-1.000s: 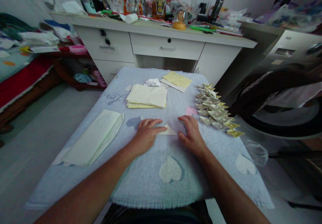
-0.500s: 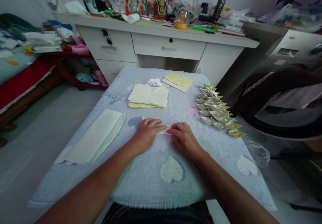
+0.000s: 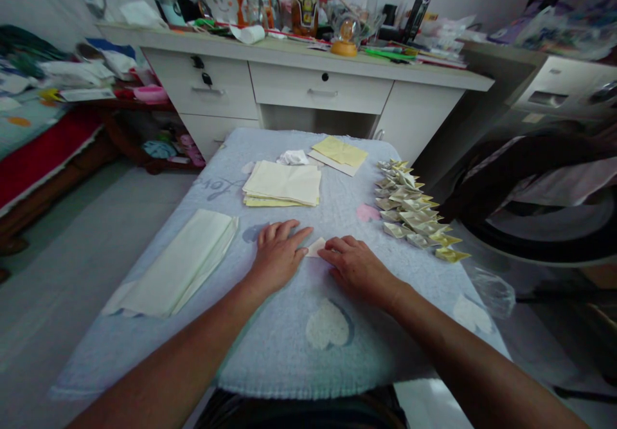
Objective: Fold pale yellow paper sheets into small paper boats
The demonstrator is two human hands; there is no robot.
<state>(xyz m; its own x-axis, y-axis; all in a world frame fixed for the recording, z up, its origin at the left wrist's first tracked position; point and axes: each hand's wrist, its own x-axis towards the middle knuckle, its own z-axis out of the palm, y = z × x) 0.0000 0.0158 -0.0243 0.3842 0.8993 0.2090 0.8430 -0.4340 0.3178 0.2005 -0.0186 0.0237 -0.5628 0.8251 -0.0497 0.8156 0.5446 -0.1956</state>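
Note:
A small piece of folded cream paper (image 3: 315,247) lies on the cloth-covered table between my hands. My left hand (image 3: 278,254) is open at its left, fingers spread on the cloth and thumb tip at the paper's left corner. Closed at the paper's right end is my right hand (image 3: 354,263), its bent fingers and thumb pressed together on that edge and hiding part of it. Beyond my hands sits a stack of cream and yellow paper sheets (image 3: 283,183). Rows of small folded paper boats (image 3: 417,213) stand to the right.
A folded pale cloth or paper bundle (image 3: 180,265) lies at the left of the table (image 3: 328,365). Farther back are a crumpled white tissue (image 3: 293,157) and yellow sheets (image 3: 342,151). A cluttered white desk (image 3: 322,78) stands behind; a washing machine (image 3: 549,94) is at right.
My left hand has drawn slightly left and its fingers have spread, uncovering more of the folded paper. My right hand stays at the paper's right end. The view has shifted slightly.

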